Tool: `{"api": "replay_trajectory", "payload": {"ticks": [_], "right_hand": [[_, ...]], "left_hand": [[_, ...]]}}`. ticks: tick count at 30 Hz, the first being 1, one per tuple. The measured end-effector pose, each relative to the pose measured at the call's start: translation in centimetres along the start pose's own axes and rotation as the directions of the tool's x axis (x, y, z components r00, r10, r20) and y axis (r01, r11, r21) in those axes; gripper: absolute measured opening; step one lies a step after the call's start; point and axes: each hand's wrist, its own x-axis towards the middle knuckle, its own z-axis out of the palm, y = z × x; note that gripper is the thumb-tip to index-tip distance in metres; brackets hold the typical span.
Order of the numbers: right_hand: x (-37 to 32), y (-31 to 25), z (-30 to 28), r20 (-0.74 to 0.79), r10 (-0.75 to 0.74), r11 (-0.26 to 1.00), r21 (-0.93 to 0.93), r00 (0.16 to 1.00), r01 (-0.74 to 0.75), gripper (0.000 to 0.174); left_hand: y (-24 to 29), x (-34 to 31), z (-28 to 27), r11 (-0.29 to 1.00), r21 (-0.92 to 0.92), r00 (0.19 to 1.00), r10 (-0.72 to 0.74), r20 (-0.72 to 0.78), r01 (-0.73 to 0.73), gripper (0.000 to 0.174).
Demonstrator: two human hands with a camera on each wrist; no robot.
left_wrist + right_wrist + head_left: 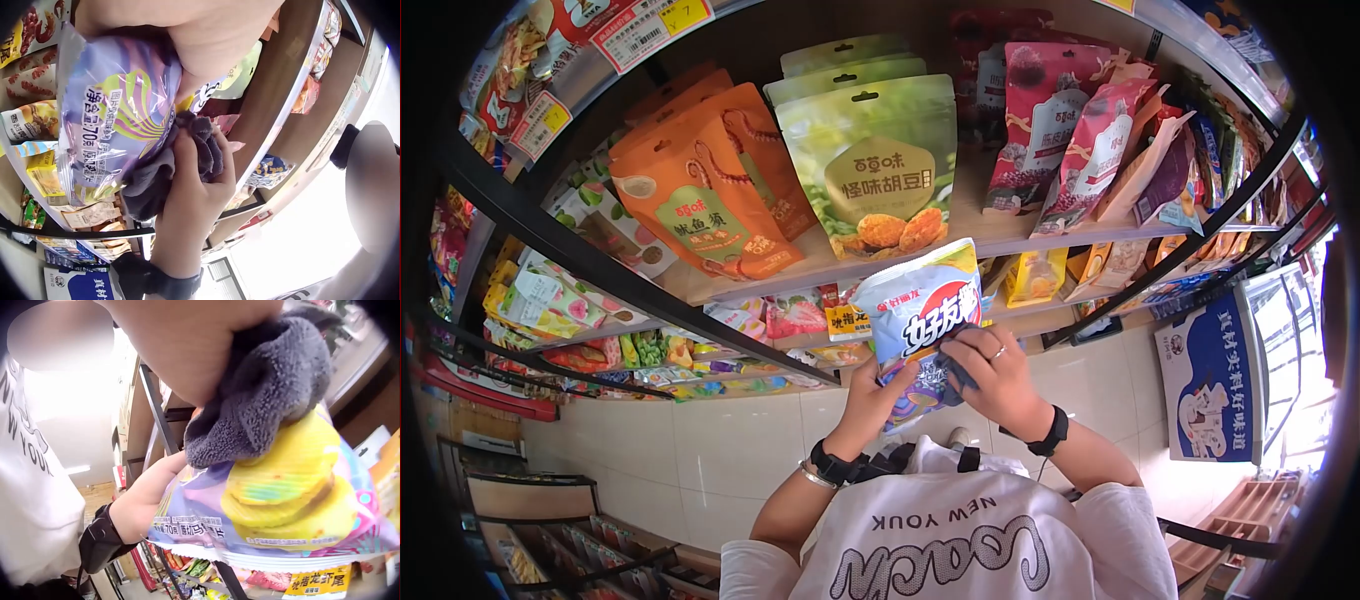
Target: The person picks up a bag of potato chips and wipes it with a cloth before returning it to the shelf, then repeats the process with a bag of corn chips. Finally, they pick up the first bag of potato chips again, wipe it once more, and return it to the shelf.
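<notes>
A purple bag of potato chips point(905, 300) is held in front of the shelf at chest height. My left hand point(878, 402) grips its left side, thumb over the front. In my right hand point(997, 378), which wears a ring, is a dark grey cloth point(269, 394), bunched against the bag's front. The right wrist view shows the cloth's fuzzy weave above the printed yellow chips. Over in the left wrist view, the fingers of the right hand point(194, 194) pinch the cloth near the bag's edge.
Standing snack pouches line the shelf ahead: orange ones point(700, 190), green ones point(880, 160) and dark red ones point(1040, 130). A black metal shelf post point(640, 300) slants across the left. Low at the right stands a blue and white box point(1215, 380) on the tiled floor point(640, 450).
</notes>
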Motion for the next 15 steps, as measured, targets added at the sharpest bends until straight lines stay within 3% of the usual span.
{"api": "replay_trajectory", "payload": {"ticks": [1, 4, 5, 9, 13, 15], "right_hand": [[0.3, -1.0, -0.3, 0.015, -0.006, 0.998, 0.066, 1.000, 0.005, 0.047], [-0.8, -2.7, 0.5, 0.084, -0.190, 0.975, 0.136, 0.978, 0.177, 0.052], [-0.9, -2.3, 0.6, 0.078, -0.215, 0.973, 0.104, 0.973, 0.207, 0.054], [0.3, 0.0, -0.5, -0.018, -0.012, 0.999, -0.035, 1.000, 0.012, 0.048], [-0.7, -1.9, 0.7, 0.082, -0.142, 0.987, 0.082, 0.986, 0.136, 0.058], [-0.7, -1.3, 0.5, 0.100, -0.123, 0.992, 0.035, 0.987, 0.120, 0.058]], "left_hand": [[0.1, 0.0, 0.0, 1.000, 0.000, 1.000, -0.009, 0.004, 0.009, 0.032], [-1.2, 0.5, 0.0, 0.984, 0.154, 0.996, 0.087, -0.003, -0.086, 0.032], [-1.2, 0.5, -0.1, 0.991, 0.123, 0.998, 0.058, 0.005, -0.058, 0.032], [0.0, -0.1, -0.1, 0.999, 0.047, 1.000, 0.002, 0.031, -0.004, 0.032], [-1.2, 0.6, -0.2, 0.974, 0.208, 0.996, 0.083, 0.013, -0.084, 0.033], [-1.3, 0.3, -0.7, 0.980, 0.194, 0.998, 0.030, 0.054, -0.040, 0.033]]}}
